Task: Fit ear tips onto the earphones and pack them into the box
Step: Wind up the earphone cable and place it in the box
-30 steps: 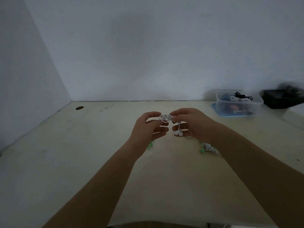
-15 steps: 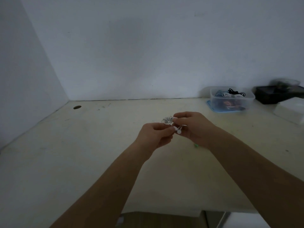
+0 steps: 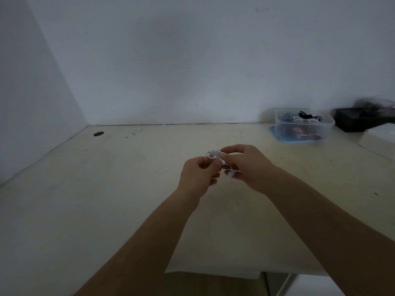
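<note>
Both my hands meet above the middle of the cream table point(image 3: 106, 199). My left hand point(image 3: 197, 178) and my right hand point(image 3: 245, 167) pinch a small coiled bundle of white earphones point(image 3: 213, 154) between their fingertips. A white earbud point(image 3: 229, 173) shows under my right fingers. Whether a tip sits on it I cannot tell. A clear plastic box point(image 3: 304, 127) with several coiled earphones inside stands at the back right on a blue lid point(image 3: 275, 135).
A black tray point(image 3: 354, 122) and a white box point(image 3: 380, 139) lie at the far right beyond the plastic box. A round cable hole point(image 3: 98, 133) is at the back left. Walls close the back and left sides.
My hands drew closer together and my left fingers closed onto the earphone bundle. The view tilted, so the green ear tips on the table near my hands are out of sight.
</note>
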`<state>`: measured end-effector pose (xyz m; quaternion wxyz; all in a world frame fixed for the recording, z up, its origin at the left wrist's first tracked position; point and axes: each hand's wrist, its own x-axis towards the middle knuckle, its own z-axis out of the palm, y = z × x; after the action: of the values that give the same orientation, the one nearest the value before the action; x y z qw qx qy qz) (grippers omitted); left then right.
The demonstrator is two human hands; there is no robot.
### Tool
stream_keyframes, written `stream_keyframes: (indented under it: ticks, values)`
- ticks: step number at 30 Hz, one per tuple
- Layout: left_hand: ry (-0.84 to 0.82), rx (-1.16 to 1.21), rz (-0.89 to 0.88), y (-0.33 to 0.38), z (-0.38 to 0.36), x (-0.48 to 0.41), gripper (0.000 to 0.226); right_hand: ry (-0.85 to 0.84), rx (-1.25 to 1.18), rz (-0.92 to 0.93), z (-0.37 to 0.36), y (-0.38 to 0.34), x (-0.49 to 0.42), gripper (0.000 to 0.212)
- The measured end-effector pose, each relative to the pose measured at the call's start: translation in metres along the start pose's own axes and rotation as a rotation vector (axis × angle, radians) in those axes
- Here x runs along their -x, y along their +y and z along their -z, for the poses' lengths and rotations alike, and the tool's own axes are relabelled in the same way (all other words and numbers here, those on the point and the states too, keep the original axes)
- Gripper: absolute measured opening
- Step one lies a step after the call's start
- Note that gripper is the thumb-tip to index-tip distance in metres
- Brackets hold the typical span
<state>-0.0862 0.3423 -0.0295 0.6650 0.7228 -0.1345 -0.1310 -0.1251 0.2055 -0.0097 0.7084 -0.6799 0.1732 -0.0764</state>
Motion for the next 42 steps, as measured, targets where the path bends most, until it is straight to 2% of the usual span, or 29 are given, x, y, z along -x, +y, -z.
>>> stream_keyframes:
  ticks: [4, 7, 12, 17, 21, 22, 24, 26, 28, 31, 34, 36, 39, 42]
  values:
    - [-0.095, 0.219, 0.09, 0.009, 0.007, -0.001, 0.014, -0.014, -0.038, -0.025, 0.0, 0.0, 0.0, 0.019]
    - [-0.137, 0.307, 0.135, 0.012, 0.013, -0.001, 0.017, -0.025, 0.024, -0.032, 0.004, -0.002, 0.003, 0.021]
    - [-0.123, 0.261, 0.126, 0.014, 0.023, -0.001, 0.01, -0.061, 0.399, -0.022, 0.01, 0.0, 0.01, 0.019]
    - [-0.216, 0.256, 0.128, 0.02, 0.02, 0.002, 0.006, -0.097, 0.579, 0.041, 0.013, -0.001, 0.019, 0.008]
    - [-0.242, 0.255, 0.128, 0.024, 0.019, -0.001, 0.007, -0.017, 0.783, 0.245, 0.015, -0.001, 0.022, 0.027]
    - [-0.229, 0.257, 0.123, 0.025, 0.019, -0.002, 0.008, 0.022, 0.76, 0.306, 0.015, -0.001, 0.021, 0.028]
    - [-0.2, 0.276, 0.108, 0.027, 0.02, -0.003, 0.012, 0.034, 0.534, 0.378, 0.014, 0.0, 0.018, 0.023]
    - [-0.188, 0.307, 0.098, 0.027, 0.021, -0.004, 0.016, -0.046, 0.331, 0.394, 0.013, 0.0, 0.017, 0.018]
    - [-0.188, 0.294, 0.085, 0.028, 0.025, -0.004, 0.014, -0.086, 0.308, 0.42, 0.009, 0.003, 0.014, 0.012]
    - [-0.137, 0.145, 0.04, 0.024, 0.035, -0.002, 0.011, -0.061, 0.288, 0.4, -0.001, 0.009, 0.008, 0.008]
    - [0.005, -0.079, -0.043, 0.019, 0.053, -0.003, 0.007, -0.053, 0.154, 0.314, -0.006, 0.01, 0.0, 0.01]
    - [0.068, -0.317, -0.139, 0.01, 0.068, -0.004, 0.005, -0.079, 0.08, 0.256, -0.007, 0.011, -0.006, 0.011]
    - [0.007, -0.731, -0.244, -0.003, 0.08, -0.005, 0.007, -0.145, -0.014, 0.178, -0.004, 0.015, -0.013, 0.014]
    - [-0.069, -0.889, -0.235, -0.011, 0.082, -0.005, 0.011, -0.182, -0.006, 0.115, -0.004, 0.017, -0.018, 0.014]
